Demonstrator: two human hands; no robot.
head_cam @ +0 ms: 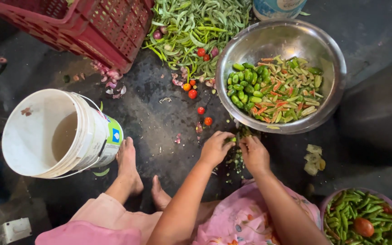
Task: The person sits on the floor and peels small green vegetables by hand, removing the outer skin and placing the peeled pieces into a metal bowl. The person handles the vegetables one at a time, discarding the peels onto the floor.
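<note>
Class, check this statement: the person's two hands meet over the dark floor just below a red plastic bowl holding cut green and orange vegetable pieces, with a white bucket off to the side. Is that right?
Not quite. The head view shows the bowl is shiny steel, not red plastic; the red thing is the crate. The rest stands: the left hand and right hand meet just below it, and the white bucket sits off to the side.

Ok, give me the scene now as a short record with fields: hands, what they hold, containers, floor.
left hand: closed on a small green vegetable piece
right hand: grip on the same piece, close beside the left
steel bowl: just beyond the hands, holds cut green and red pieces
white bucket: left, tipped, some liquid inside
pile of green chillies: floor, top centre
red crate: top left
small tomatoes: loose on the floor
</note>
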